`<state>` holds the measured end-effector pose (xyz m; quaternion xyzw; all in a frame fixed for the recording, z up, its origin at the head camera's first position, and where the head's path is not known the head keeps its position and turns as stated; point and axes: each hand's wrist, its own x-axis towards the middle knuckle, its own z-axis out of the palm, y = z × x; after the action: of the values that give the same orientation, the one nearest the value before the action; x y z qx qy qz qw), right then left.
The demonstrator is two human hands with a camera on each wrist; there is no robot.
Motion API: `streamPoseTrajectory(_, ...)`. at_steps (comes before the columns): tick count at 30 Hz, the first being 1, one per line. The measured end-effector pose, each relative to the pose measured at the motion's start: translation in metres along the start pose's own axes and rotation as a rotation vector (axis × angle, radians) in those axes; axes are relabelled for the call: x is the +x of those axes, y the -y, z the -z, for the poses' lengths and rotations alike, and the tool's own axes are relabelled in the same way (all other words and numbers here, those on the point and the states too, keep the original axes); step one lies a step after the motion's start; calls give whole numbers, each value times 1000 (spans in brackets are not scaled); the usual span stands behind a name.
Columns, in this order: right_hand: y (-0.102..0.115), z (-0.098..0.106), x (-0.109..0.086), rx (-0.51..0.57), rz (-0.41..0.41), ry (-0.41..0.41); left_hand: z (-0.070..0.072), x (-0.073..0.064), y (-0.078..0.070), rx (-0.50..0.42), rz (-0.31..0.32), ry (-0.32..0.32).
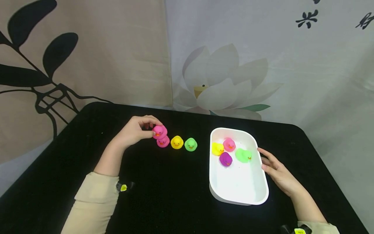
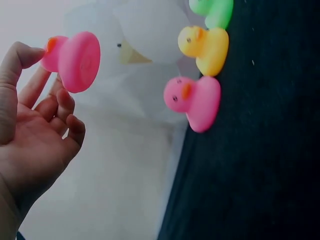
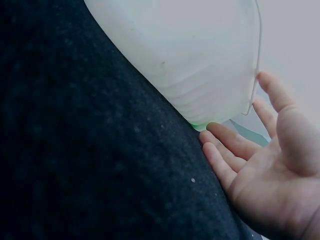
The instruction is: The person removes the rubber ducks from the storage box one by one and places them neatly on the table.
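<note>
My left fingers [image 1: 154, 121] are pinching a pink duck [image 1: 160, 131]; my right fingers [image 1: 269, 154], relaxed, are touching the white tray [image 1: 241, 190] at three o'clock.

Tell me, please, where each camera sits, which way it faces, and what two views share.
Head: on the person's head, facing forward and down at the black table and white tray; the left hand, right hand and forearms show.
Left wrist: on that wrist, facing the held pink duck, second pink duck, yellow duck and green duck; the left hand shows.
Right wrist: on that wrist, facing the white tray's outer wall; the right hand shows.
Shared: head and left wrist views both show the left hand and these four ducks.
</note>
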<state>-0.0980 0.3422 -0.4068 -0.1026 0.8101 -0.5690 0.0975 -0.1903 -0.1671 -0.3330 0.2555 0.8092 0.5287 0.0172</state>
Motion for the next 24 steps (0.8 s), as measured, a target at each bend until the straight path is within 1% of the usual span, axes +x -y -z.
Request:
streamPoseTrajectory(6, 0, 0, 0, -1, -7, 1, 8, -2, 16, -9, 47, -10)
streamPoseTrajectory(12, 0, 0, 0, -3, -8, 1, 14, -4, 30, -10, 105, 1)
streamPoseTrajectory(24, 2, -1, 0, -7, -16, -6, 18, -9, 47, -15, 197, 18)
